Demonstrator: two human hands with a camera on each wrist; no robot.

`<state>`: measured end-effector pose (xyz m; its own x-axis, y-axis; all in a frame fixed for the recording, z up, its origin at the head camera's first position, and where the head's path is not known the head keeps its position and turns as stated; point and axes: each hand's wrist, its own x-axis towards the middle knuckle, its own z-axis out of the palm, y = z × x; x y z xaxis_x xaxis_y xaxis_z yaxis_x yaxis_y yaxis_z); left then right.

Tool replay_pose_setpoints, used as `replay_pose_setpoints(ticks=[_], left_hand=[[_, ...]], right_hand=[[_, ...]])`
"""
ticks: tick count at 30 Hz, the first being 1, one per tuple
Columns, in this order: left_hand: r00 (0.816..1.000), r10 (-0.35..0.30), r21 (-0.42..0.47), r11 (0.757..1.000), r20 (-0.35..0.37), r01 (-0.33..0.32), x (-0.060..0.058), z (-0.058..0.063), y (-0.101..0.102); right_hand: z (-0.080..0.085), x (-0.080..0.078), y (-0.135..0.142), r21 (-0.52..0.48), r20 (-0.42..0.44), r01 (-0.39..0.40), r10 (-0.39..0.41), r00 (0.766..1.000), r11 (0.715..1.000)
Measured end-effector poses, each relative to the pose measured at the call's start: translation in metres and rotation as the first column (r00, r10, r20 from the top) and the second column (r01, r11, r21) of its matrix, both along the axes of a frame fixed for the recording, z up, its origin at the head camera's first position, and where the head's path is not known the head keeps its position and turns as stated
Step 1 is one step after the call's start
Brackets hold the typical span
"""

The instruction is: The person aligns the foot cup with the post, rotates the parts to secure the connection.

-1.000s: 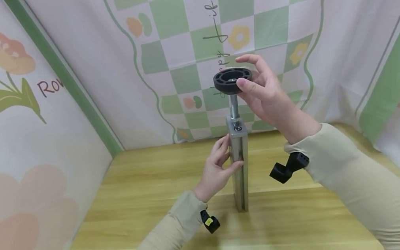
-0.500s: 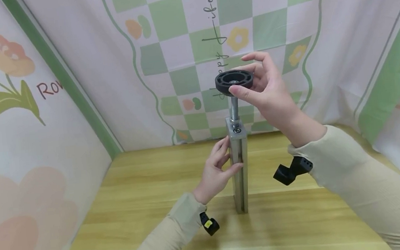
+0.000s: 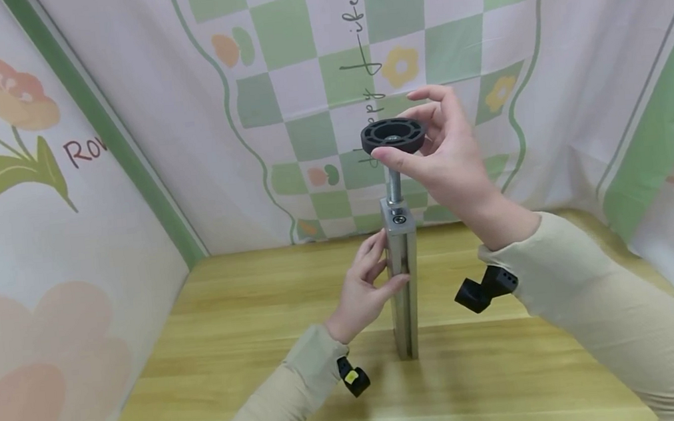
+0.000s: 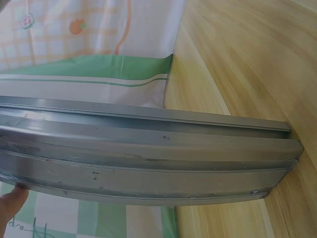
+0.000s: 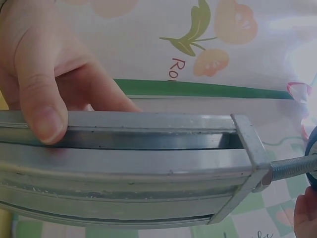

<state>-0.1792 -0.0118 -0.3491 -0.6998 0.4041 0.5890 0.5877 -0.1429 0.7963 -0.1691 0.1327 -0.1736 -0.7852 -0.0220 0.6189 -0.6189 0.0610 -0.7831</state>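
Note:
An aluminium profile [image 3: 405, 318] stands upright on the table, its grooved sides filling much of both wrist views. A metal end plate [image 5: 251, 148] caps its top. From that plate rises the threaded rod [image 3: 394, 185] of a levelling foot, with a nut low on the rod. The foot's round black base [image 3: 372, 143] faces up. My left hand [image 3: 364, 295] grips the profile around its upper half, thumb on the near side. With my right hand [image 3: 455, 153] I hold the black base by its rim, thumb in front and fingers behind; the index finger is raised.
The wooden table [image 3: 250, 318] extends around the profile's lower end. Behind it hangs a green-and-white checked curtain [image 3: 284, 24], and a flower-printed cloth [image 3: 8, 232] covers the left side. Black camera mounts [image 3: 478, 293] sit on both sleeves.
My right thumb has swept left along the front of the black base's rim, and the fingers have shifted slightly behind it. My left hand and the profile stay in place.

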Motion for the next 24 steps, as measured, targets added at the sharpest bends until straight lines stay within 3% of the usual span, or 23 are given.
replay_pose_setpoints(ticks=[11,16,21,24], left_hand=[[1.0,0.004,0.005,1.0,-0.02,-0.004,-0.0003,-0.0011,0.0006],[1.0,0.008,0.009,1.0,-0.027,-0.008,-0.0006,-0.0006,0.0004],[1.0,0.012,0.007,1.0,-0.022,-0.012,-0.0005,-0.0007,0.0003],[1.0,0.009,0.007,1.0,-0.018,-0.009,-0.0011,-0.0011,0.0008]], right_hand=[[-0.0007,-0.002,-0.0069,0.046,-0.026,0.153,-0.152,0.988,0.987],[-0.0009,-0.002,-0.0095,0.045,-0.038,0.184,-0.182,0.982,0.982],[-0.0013,-0.0028,-0.0069,0.057,-0.056,0.148,-0.145,0.988,0.987],[-0.0019,-0.0038,-0.0035,0.014,-0.068,0.036,-0.035,0.997,0.999]])
